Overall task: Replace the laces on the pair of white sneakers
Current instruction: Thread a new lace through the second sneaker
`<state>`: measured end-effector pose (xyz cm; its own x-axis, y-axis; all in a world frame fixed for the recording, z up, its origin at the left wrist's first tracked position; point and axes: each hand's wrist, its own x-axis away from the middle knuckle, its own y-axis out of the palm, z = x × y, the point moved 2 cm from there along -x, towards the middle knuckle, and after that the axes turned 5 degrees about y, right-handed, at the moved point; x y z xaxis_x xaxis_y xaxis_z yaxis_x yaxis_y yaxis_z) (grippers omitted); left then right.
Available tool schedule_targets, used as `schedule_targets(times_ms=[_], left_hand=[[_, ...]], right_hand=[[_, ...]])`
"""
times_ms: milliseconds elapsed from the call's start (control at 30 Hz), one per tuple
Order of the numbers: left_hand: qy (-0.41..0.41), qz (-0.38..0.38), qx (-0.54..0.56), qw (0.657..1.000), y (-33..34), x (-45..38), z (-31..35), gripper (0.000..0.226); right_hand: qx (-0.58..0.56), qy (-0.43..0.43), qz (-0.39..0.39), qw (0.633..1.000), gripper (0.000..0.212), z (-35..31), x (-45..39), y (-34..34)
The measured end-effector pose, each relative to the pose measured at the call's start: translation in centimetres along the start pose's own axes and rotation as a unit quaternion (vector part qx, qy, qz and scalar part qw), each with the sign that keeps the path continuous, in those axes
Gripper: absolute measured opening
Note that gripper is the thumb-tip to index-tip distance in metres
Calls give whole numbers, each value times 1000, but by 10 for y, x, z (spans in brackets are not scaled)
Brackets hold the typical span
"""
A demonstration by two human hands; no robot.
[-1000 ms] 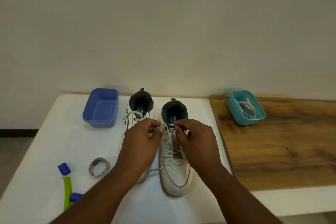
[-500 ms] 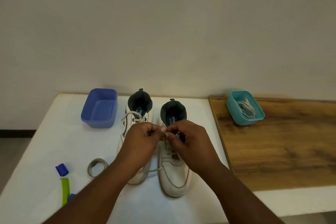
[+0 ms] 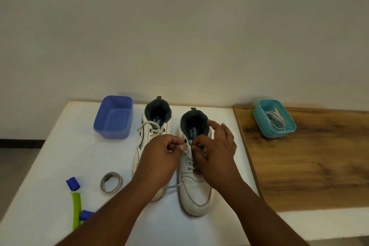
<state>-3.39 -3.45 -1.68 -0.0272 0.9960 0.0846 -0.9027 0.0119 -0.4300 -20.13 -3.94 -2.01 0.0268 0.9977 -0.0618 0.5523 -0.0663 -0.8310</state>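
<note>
Two white sneakers stand side by side on the white table, toes toward me. The left sneaker (image 3: 154, 126) has its lace tied. My left hand (image 3: 162, 159) reaches across it and pinches the lace (image 3: 189, 163) of the right sneaker (image 3: 196, 195) at the upper eyelets. My right hand (image 3: 218, 151) grips the right sneaker's upper, thumb by the tongue and fingers spread along the collar's outer side. A loose lace end (image 3: 174, 186) trails out between the two shoes. White laces (image 3: 276, 119) lie in the teal tub (image 3: 261, 124).
A blue tub (image 3: 114, 118) with nothing in it stands left of the sneakers. A tape roll (image 3: 111, 182) and a green strip with blue ends (image 3: 76, 203) lie at the front left. A wooden board (image 3: 309, 156) covers the right side.
My right hand has opened its fingers and moved up onto the right sneaker's collar. My left hand has drawn slightly left with the lace. The camera has tilted slightly.
</note>
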Motion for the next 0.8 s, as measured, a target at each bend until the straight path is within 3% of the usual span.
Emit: schedule_targets(times_ms=[367,800], left_hand=[[11,-8,-5,1000,0,-3,-2,15],[18,-2,-20,1000,2,-3,-4,14]], right_hand=[[-63,15,24,998,17,-3,0,4],[-86,36,-16,996,21,-9,3,6]])
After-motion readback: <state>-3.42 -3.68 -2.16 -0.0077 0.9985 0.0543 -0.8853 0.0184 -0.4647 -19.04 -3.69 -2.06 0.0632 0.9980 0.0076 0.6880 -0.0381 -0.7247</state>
